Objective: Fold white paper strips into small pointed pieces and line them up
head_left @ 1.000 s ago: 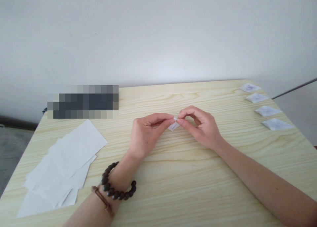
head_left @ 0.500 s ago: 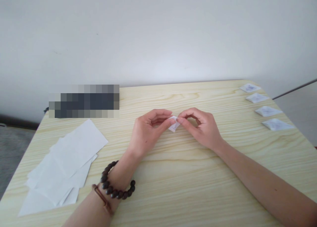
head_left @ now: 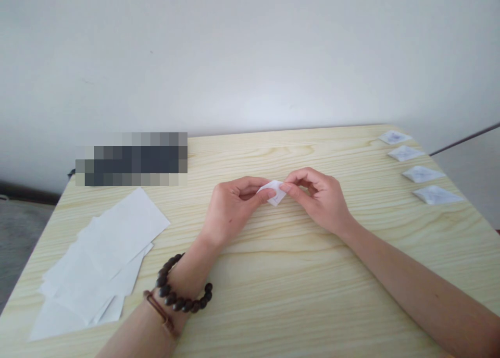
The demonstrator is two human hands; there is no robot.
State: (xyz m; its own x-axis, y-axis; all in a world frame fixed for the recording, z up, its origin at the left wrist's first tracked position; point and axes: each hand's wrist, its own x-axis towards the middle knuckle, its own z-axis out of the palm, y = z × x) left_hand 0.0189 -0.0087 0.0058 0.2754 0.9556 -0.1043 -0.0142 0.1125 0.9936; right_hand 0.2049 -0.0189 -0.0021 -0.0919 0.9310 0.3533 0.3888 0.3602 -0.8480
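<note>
A small piece of folded white paper (head_left: 275, 196), roughly diamond-shaped, is held above the middle of the table. My left hand (head_left: 238, 207) pinches its left side, thumb on the near face and fingers behind. My right hand (head_left: 318, 199) grips the right corner between thumb and forefinger. Both thumb tips lie close together on the paper. A dark beaded bracelet (head_left: 182, 300) and a brown cord bracelet (head_left: 160, 313) circle my left wrist. Parts of the folded paper are hidden by my fingers.
White paper sheets (head_left: 97, 259) lie overlapping on the left of the wooden table (head_left: 273, 295). Several folded paper boats (head_left: 436, 195) stand in a row along the right edge. A dark, pixelated object (head_left: 135, 159) is at the back left. Behind runs a pale wall (head_left: 250, 50).
The folded paper has turned in my fingers, so more of its face now shows between my thumbs. My hands have shifted only slightly.
</note>
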